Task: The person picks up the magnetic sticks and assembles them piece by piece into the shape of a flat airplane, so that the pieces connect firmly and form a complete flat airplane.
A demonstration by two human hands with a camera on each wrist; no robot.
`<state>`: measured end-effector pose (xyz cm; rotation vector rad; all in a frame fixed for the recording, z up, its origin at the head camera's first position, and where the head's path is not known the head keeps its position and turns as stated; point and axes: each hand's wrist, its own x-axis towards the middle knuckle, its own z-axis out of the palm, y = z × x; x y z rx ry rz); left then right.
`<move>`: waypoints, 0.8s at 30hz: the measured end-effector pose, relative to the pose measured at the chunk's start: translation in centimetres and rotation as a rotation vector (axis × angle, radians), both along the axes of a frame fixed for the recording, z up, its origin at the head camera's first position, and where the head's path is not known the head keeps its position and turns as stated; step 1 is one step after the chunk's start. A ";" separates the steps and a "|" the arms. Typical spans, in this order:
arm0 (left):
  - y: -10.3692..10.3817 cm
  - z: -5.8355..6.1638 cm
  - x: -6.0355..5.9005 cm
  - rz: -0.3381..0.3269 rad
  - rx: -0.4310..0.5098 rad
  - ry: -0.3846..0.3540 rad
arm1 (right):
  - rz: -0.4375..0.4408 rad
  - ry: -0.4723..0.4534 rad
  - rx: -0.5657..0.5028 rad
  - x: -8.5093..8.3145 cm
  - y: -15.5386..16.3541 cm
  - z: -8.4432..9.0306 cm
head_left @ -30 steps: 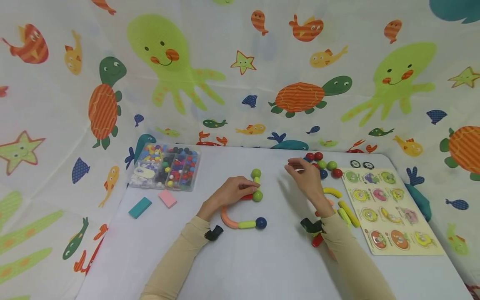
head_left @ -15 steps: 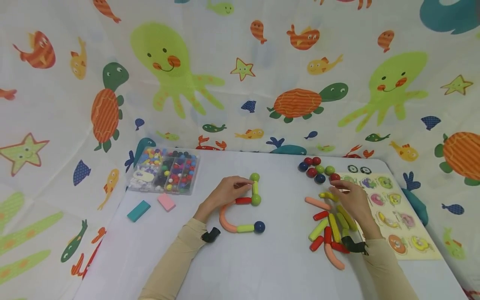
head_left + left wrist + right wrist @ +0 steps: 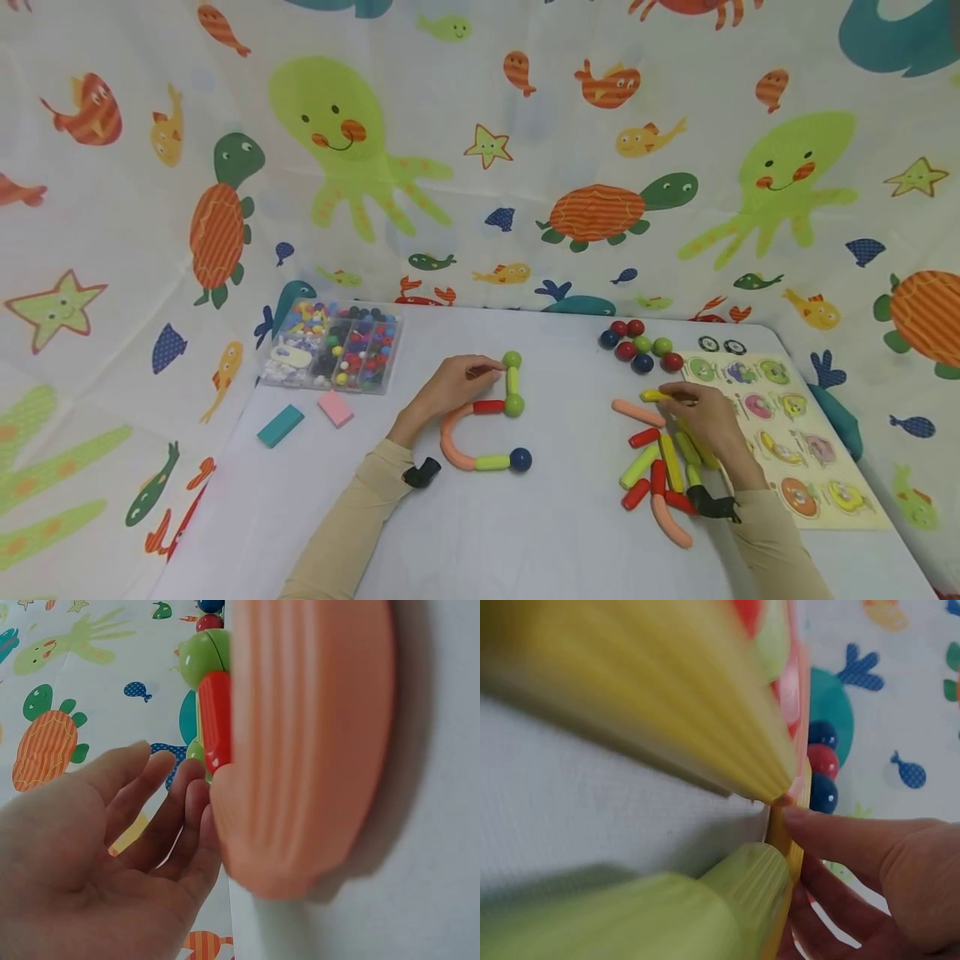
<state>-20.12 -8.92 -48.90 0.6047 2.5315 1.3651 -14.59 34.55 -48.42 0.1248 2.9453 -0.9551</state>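
Observation:
My left hand [image 3: 456,385] rests on a toy chain of sticks and balls: a green ball [image 3: 512,359], a yellow stick [image 3: 512,382], a second green ball [image 3: 513,406], a red stick [image 3: 488,407], an orange curved piece [image 3: 452,440] and a blue ball [image 3: 520,459]. In the left wrist view its fingers [image 3: 176,825] lie fairly straight beside the orange curved piece [image 3: 315,742] and the red stick [image 3: 215,720]. My right hand [image 3: 701,417] pinches a yellow curved stick [image 3: 652,396] at the top of a pile of loose sticks [image 3: 656,475]. In the right wrist view its fingertips [image 3: 817,825] touch that yellow stick [image 3: 782,836].
A cluster of red, green and blue balls [image 3: 637,346] lies behind the pile. A yellow peg puzzle board [image 3: 780,400] lies at the right edge. A clear bead box [image 3: 330,346], a pink block [image 3: 335,408] and a teal block [image 3: 281,425] sit at the left.
My right hand has moved from the table's middle to the stick pile on the right and taken the yellow curved stick. My left hand has stayed on the chain.

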 end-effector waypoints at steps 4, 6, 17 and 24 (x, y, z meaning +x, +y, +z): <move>0.0 -0.1 0.0 0.008 -0.003 -0.001 | 0.003 0.013 0.005 -0.1 0.0 -0.3; -0.1 -0.2 0.0 0.017 -0.011 -0.002 | 0.004 0.019 0.006 -0.1 0.0 -0.4; -0.2 -0.3 -0.2 0.041 -0.007 0.000 | -0.007 0.008 -0.003 -0.3 -0.1 0.3; -0.1 -0.1 -0.4 0.038 -0.010 0.001 | 0.054 0.149 0.013 -1.1 -1.2 1.6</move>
